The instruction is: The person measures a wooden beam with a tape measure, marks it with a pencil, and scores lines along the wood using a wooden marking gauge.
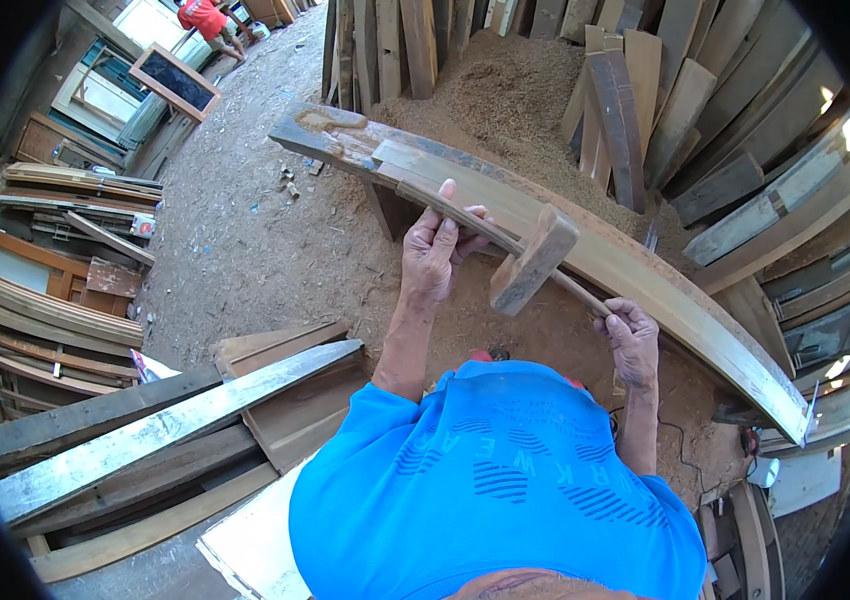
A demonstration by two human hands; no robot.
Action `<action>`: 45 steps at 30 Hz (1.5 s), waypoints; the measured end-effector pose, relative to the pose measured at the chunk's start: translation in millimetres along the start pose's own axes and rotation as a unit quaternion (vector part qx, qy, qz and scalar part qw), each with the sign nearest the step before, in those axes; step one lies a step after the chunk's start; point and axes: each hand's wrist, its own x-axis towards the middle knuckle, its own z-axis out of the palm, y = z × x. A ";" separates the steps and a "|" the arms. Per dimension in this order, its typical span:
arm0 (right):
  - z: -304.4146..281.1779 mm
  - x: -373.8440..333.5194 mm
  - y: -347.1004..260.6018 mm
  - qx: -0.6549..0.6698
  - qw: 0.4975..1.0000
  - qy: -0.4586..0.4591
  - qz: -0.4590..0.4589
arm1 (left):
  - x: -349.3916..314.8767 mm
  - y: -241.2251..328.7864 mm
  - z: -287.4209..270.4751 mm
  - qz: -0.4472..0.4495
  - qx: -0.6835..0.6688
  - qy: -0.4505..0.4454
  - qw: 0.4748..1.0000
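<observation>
I hold a wooden marking gauge (533,262), a thick block with a long thin stem passing through it, above the near edge of the workbench beam. My left hand (433,248) is closed around the stem's left part, its thumb up. With its fingers pinched, my right hand (631,340) grips the stem's right end. The block sits between the two hands, touched by neither. Just beyond the gauge, a long pale plank (585,250) lies lengthwise on the bench beam (297,137).
Sawdust (505,95) is heaped behind the bench, where upright boards (617,130) lean. Stacked timber (175,420) lies at near left. Panels and frames (65,270) stand farther left. A person in red (209,22) is at the far left. A cord (680,450) runs on the ground.
</observation>
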 end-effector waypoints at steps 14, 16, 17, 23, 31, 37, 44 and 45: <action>64.1 -7.3 13.5 -0.038 0.959 -0.197 0.202 | 10.8 2.3 -17.9 -0.121 0.214 -0.315 0.917; 74.7 -6.1 10.6 -0.023 0.955 -0.207 0.211 | 6.1 1.5 -25.6 -0.099 0.212 -0.296 0.926; 83.2 -6.2 3.6 -0.028 0.952 -0.221 0.211 | 2.0 2.2 -26.9 -0.076 0.205 -0.233 0.948; 101.7 8.0 -3.8 -0.078 0.907 -0.364 0.198 | -9.9 -18.4 -55.7 -0.002 0.121 -0.076 0.990; 72.3 45.7 -26.3 0.080 0.976 -0.180 0.096 | -17.9 -10.5 -75.2 -0.192 -0.208 -0.315 0.906; 75.8 21.0 -16.8 0.072 0.981 -0.151 0.099 | -36.5 -18.5 -61.9 -0.130 -0.194 -0.234 0.944; 76.2 8.6 -19.4 0.019 0.983 -0.172 0.057 | -42.6 -22.9 -44.8 -0.118 -0.191 -0.094 0.970; 76.4 7.9 -19.4 0.020 0.983 -0.171 0.057 | -40.2 -24.5 -45.4 -0.119 -0.191 -0.094 0.970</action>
